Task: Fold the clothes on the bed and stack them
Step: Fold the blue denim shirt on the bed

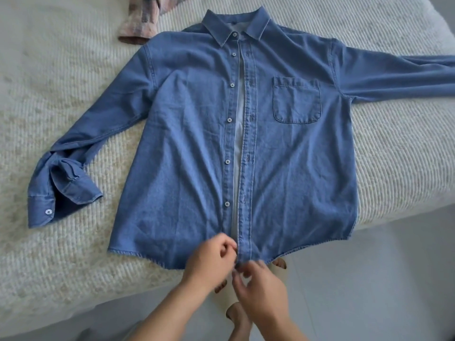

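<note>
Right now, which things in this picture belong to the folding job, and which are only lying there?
Belong to the job:
- blue denim shirt, spread front-up, unbuttoned
- left hand and right hand, both at the shirt's bottom hem by the button placket
- bed under the shirt
- pink patterned garment at the top edge, probably next to fold

Only lying there:
- grey floor

Both forearms are seen bare, no sleeves worn; the left hand (209,260) and right hand (261,289) are ungloved, without rings.
</note>
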